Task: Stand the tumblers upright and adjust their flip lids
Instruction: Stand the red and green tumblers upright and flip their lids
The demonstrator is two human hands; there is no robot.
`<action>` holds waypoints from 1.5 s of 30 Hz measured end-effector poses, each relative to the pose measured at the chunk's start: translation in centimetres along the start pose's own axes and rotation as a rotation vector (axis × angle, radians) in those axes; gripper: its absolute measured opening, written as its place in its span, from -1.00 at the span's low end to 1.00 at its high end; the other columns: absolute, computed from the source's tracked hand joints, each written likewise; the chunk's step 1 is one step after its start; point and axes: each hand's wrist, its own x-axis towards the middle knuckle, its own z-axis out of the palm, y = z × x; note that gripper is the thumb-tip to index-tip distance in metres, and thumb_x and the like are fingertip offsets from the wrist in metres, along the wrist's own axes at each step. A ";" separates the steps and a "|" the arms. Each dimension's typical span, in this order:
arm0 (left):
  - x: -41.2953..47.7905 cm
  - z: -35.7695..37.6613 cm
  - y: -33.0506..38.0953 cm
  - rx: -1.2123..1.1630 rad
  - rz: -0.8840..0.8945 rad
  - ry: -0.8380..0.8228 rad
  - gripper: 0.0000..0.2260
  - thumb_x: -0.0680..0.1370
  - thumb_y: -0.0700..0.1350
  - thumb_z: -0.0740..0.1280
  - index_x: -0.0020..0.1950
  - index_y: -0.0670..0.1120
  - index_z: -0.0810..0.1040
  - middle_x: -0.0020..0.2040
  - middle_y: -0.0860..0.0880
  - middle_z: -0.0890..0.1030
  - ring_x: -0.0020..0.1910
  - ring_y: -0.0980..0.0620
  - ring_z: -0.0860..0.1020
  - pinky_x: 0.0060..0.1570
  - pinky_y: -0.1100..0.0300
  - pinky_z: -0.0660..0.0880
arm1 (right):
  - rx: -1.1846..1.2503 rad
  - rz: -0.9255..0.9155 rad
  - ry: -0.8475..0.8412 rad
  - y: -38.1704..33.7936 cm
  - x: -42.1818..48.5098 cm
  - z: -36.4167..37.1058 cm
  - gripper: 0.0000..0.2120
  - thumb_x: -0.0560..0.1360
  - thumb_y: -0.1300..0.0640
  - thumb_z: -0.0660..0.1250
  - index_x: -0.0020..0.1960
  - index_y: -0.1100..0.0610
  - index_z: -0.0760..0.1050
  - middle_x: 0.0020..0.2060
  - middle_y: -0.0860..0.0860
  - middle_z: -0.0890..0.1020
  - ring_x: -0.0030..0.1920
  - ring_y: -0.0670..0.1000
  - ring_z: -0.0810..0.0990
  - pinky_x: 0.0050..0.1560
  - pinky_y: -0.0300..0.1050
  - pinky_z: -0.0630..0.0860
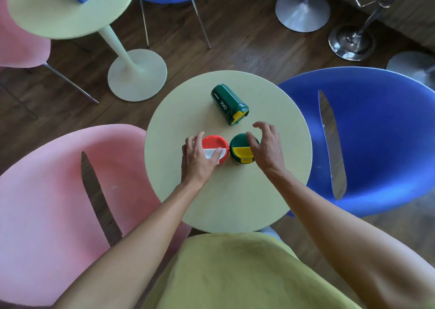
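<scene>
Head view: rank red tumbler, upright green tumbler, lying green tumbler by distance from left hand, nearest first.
1. Red tumbler: under the left hand, thumb on its white flap.
2. Upright green tumbler: just right of the red one.
3. Lying green tumbler: farther back, on its side.

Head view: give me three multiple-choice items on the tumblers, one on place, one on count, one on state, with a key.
1. Where does the lying green tumbler rest?
A. On the round table, beyond the two upright ones
B. On the pink chair
C. On the floor

2. How many tumblers stand upright?
A. One
B. Two
C. Three

3. What is the left hand doing?
A. Hanging clear of everything
B. Holding the blue box
C. Resting on the red tumbler's white flip lid

Key: 1 A, it lies on its side on the round table, farther from the person; 2 B, the red tumbler and the near green tumbler show their tops; 3 C, its thumb lies across the white flip lid, while the right hand touches the near green tumbler's rim.
</scene>
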 end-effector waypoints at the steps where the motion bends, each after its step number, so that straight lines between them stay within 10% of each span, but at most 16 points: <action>1: 0.0 0.1 0.1 -0.006 -0.020 0.013 -0.41 0.47 0.11 0.39 0.43 -0.08 0.35 0.32 -0.11 0.40 0.28 -0.12 0.38 0.20 0.03 0.40 | -0.012 -0.008 -0.038 0.1 1.0 0.0 -0.68 0.56 -0.03 0.27 0.27 0.04 0.43 0.25 0.07 0.48 0.28 0.07 0.42 0.26 0.08 0.43; 17: -2.9 3.8 3.0 -0.105 -0.248 0.296 -0.65 0.46 -0.12 0.41 0.21 -0.17 0.50 0.18 -0.13 0.44 0.13 -0.09 0.45 0.12 0.20 0.39 | -0.552 -0.299 -0.493 -1.6 14.1 4.0 -0.37 0.42 -0.06 0.45 0.40 -0.02 0.26 0.35 0.19 0.33 0.24 0.23 0.41 0.07 0.04 0.46; 45: -2.6 3.5 2.9 -0.145 -0.280 0.274 -0.62 0.45 -0.05 0.45 0.22 -0.13 0.51 0.19 -0.09 0.42 0.10 -0.08 0.45 0.09 0.16 0.42 | -0.225 0.125 -0.694 -5.6 13.7 2.5 -0.35 0.42 -0.13 0.42 0.38 0.01 0.21 0.11 0.13 0.39 0.03 0.12 0.45 -0.27 -0.12 0.46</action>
